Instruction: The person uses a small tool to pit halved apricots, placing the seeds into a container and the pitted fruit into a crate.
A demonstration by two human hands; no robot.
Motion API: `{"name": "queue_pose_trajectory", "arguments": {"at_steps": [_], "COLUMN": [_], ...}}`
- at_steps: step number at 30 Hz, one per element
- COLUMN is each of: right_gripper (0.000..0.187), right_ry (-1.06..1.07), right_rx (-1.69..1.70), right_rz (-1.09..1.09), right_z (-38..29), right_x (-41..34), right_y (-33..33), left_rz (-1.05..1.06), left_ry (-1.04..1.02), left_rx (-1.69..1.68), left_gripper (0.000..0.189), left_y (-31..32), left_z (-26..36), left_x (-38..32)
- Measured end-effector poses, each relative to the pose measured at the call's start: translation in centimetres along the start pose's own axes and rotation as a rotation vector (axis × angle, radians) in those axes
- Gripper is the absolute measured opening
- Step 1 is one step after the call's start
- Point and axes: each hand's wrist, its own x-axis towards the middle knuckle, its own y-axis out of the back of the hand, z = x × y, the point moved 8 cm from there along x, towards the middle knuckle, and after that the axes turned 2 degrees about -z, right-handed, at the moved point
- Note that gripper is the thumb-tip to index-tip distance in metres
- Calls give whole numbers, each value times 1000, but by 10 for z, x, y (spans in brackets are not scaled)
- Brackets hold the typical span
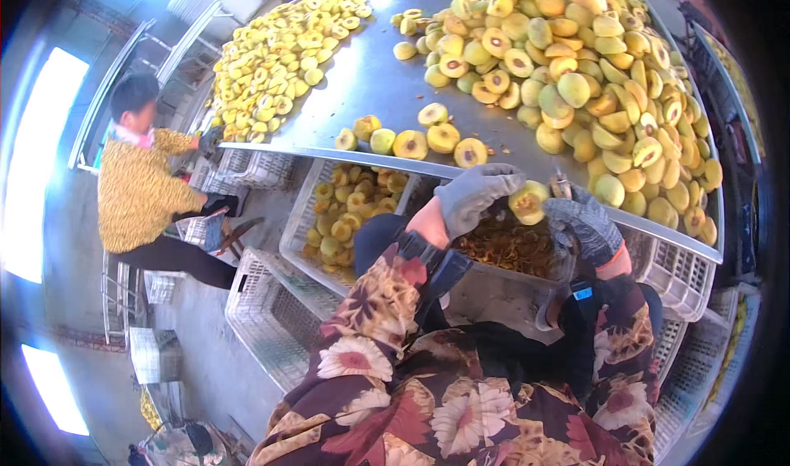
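Observation:
Both my hands wear grey knit gloves and are raised at the near edge of a metal table (370, 65). My left hand (478, 194) has its fingertips at a halved yellow stone fruit (529, 202), likely a peach, whose reddish-brown hollow faces me. My right hand (583, 222) is shut on a small hand tool (560, 185), its metal tip pointing up beside the fruit; the glove hides most of its handle. Several fruit halves, including one with a dark centre (470, 152), lie on the tabletop just beyond my left hand.
A large heap of fruit halves (574, 89) covers the table's right side; another pile (290, 65) lies at left. Below my hands, a container holds brown scraps (506, 244). A crate of fruit halves (352, 213) stands left of it, near an empty crate (278, 318). A co-worker (145, 176) stands at left.

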Motion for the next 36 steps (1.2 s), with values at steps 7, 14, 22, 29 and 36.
{"name": "queue_pose_trajectory", "arguments": {"at_steps": [7, 14, 22, 29, 36], "right_gripper": [25, 37, 42, 49, 49], "right_ry": [129, 203, 112, 171, 53], "right_rx": [-179, -1224, -1147, -1204, -1194], "right_rz": [212, 253, 326, 331, 338], "right_z": [-4, 8, 9, 8, -1], "right_x": [5, -7, -6, -1, -5], "right_y": [8, 6, 10, 3, 0], "left_rz": [99, 187, 220, 176, 203], "left_ry": [-141, -143, -194, -184, -171], "left_rx": [-149, 37, 160, 143, 200], "left_gripper": [33, 37, 39, 41, 40], "left_y": [7, 10, -6, -7, -11], "left_z": [17, -7, -2, -6, -4], "left_x": [1, 25, 26, 26, 24]}}
